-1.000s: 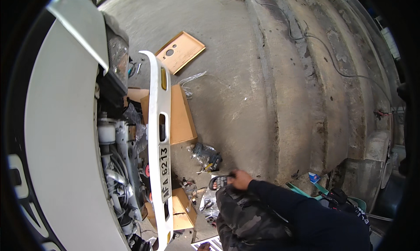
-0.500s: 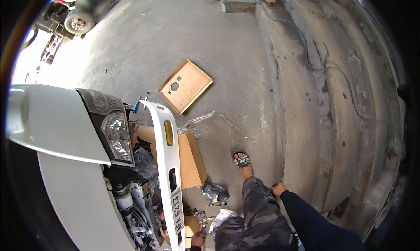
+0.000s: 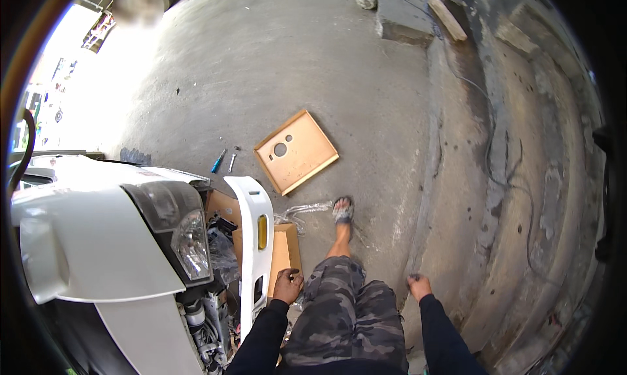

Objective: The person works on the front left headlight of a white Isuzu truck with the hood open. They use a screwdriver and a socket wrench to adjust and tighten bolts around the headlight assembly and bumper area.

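My left hand point(image 3: 288, 285) hangs beside my left thigh, just right of a detached white bumper point(image 3: 256, 244) with a yellow lamp. Its fingers are loosely bent and apart, with nothing seen in them. Out to the right of my legs, my right hand point(image 3: 418, 287) has its fingers curled in, and no object shows in it. An open cardboard box point(image 3: 286, 247) stands behind the bumper, close to my left hand. Left of the bumper is the white vehicle's front, with a clear headlight point(image 3: 191, 245) and exposed parts point(image 3: 204, 332) below it.
A shallow cardboard tray point(image 3: 300, 153) with round holes lies on the concrete ahead. Left of it are a blue-handled tool point(image 3: 218, 162) and a wrench point(image 3: 232, 163). Clear plastic wrap point(image 3: 307, 208) lies near my foot. Concrete steps point(image 3: 457, 211) with a trailing cable point(image 3: 490, 153) run along the right.
My left hand has risen from low beside the bumper to beside my thigh. My foot has stepped forward and left, and the view has turned, showing more of the vehicle.
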{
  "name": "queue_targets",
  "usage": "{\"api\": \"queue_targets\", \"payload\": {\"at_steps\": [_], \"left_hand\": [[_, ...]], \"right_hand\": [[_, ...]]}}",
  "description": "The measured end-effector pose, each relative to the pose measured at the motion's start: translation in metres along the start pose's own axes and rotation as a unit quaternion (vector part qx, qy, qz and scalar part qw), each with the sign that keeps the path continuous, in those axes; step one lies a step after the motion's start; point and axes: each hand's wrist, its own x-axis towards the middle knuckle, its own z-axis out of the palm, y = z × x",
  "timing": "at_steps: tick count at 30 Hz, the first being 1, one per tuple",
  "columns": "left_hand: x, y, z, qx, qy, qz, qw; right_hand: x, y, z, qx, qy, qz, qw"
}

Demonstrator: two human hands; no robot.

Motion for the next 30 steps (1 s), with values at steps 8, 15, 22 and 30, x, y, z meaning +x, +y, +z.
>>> {"api": "queue_targets", "payload": {"at_steps": [8,15,22,30], "left_hand": [[0.154,-0.016,-0.046,0.222,-0.254,-0.156,0.928],[0.285,0.211,-0.144,-0.142,-0.022,-0.027,0.989],[0.365,0.254,-0.153,-0.224,-0.012,-0.088,0.971],[0.363,0.178,-0.152,-0.26,0.041,-0.291,0.92]], "right_hand": [[0.119,-0.015,-0.022,-0.12,-0.028,0.114,0.986],[0.267,-0.343,-0.082,-0.105,0.007,-0.052,0.993],[0.416,-0.599,-0.016,-0.154,-0.157,-0.088,0.972],[0.491,-0.783,0.003,-0.282,-0.196,-0.113,0.932]]}}
